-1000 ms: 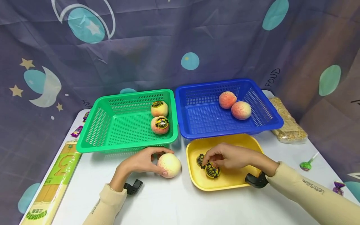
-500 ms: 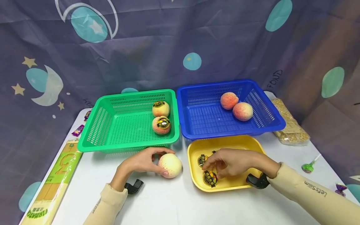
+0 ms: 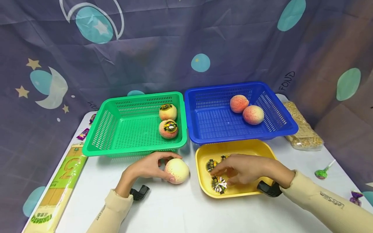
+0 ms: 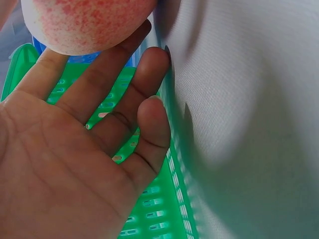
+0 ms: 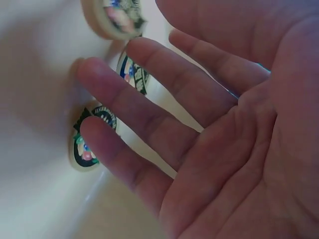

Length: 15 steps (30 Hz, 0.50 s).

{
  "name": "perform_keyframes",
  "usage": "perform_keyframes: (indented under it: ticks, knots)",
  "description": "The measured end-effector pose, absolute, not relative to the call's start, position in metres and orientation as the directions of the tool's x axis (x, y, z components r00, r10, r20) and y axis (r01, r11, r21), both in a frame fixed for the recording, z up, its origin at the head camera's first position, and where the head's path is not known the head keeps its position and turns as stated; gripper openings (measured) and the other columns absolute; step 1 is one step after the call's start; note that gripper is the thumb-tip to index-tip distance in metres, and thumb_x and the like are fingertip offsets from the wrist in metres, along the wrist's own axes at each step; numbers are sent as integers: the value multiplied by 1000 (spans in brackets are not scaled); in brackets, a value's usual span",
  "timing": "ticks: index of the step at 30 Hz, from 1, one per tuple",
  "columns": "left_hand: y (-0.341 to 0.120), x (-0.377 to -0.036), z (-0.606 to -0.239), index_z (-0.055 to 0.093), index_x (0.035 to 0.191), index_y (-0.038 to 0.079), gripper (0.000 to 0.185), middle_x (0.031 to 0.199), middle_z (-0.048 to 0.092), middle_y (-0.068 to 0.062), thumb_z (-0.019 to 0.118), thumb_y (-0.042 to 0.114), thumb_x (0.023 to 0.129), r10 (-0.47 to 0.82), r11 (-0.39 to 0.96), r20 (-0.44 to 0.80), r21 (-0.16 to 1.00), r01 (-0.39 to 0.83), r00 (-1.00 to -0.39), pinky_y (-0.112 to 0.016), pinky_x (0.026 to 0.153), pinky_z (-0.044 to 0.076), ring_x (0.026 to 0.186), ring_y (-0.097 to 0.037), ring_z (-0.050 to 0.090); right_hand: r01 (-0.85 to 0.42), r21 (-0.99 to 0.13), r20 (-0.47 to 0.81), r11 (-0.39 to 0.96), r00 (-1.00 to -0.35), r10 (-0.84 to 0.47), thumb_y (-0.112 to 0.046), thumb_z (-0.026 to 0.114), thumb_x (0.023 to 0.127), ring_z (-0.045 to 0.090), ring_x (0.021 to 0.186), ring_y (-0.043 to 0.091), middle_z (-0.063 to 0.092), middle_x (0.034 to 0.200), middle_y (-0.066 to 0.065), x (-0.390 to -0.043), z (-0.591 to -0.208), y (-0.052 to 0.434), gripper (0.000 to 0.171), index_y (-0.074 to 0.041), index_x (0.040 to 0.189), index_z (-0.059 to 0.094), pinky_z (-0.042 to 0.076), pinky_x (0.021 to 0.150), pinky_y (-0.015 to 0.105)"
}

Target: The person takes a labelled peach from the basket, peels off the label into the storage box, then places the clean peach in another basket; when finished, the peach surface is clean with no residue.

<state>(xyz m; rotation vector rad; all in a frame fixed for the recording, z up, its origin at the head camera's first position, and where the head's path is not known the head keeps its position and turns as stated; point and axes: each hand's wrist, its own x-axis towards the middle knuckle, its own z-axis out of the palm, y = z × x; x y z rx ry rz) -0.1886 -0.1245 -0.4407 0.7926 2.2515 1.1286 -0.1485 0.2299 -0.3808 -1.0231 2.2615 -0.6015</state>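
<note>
A pale peach (image 3: 177, 171) sits on the white table, and my left hand (image 3: 145, 166) grips it between thumb and fingers. In the left wrist view the peach's red-speckled underside (image 4: 87, 22) shows above the palm, with some fingers curled free. My right hand (image 3: 244, 170) hovers inside a yellow tray (image 3: 250, 147), fingers loosely bent and holding nothing. A round black-and-gold sticker (image 3: 218, 185) with a shiny glare lies by the thumb; whether the thumb touches it I cannot tell. Another sticker (image 3: 211, 165) is near the fingertips, and a third (image 3: 224, 158) is partly hidden behind the hand.
A green basket (image 3: 134, 150) holds two peaches with stickers (image 3: 168, 128). Beside it, a blue basket (image 3: 204, 137) has two plain peaches (image 3: 253, 115). At left lies a long noodle-like packet (image 3: 58, 184); at right are a grain bag (image 3: 304, 136) and a lollipop (image 3: 322, 173).
My right hand has drawn slightly away from the stickers, and its fingers have spread a little. The sticker by the thumb has shifted and now catches glare. My left hand stays on the peach.
</note>
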Motion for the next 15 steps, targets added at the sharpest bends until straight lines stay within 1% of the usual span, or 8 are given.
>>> perform_keyframes:
  ticks: [4,7,10,12,15]
  knots:
    - [-125,-189,-440,66,130,35,65,114,69,10,93,38,71,684,493,-171,825,277,-709,-38,87,46,103,-17,57,-509,-594,-316,622,-564,-763,-15,76,91,61,93,5,72,121,-7,-149,-378,233,44,-20,133,68,54,86,27]
    - [-125,-189,-440,66,130,35,64,114,68,9,93,37,71,682,496,-174,823,275,-710,-38,87,46,103,-17,57,-506,-619,-279,601,-573,-770,-16,75,92,61,90,3,72,121,-6,-151,-373,239,40,-17,132,68,54,84,27]
    - [-125,-188,-440,65,130,35,64,114,68,9,93,37,72,681,499,-176,822,276,-711,-37,88,45,103,-17,57,-520,-648,-195,556,-593,-781,-18,73,94,64,89,1,73,118,-4,-154,-365,249,35,-16,129,69,55,85,29]
    - [-124,-186,-440,65,130,35,64,113,68,8,92,38,72,683,496,-168,820,284,-711,-37,88,46,102,-17,57,-539,-663,-112,520,-615,-781,-19,72,95,66,87,1,74,117,-3,-158,-358,257,33,-16,128,69,57,85,30]
    - [-125,-183,-441,64,129,36,63,112,68,9,92,39,73,685,494,-145,812,309,-714,-36,87,47,101,-16,58,-568,-643,24,514,-686,-728,-18,73,95,69,88,3,75,114,-4,-163,-348,274,29,-17,124,71,58,84,27]
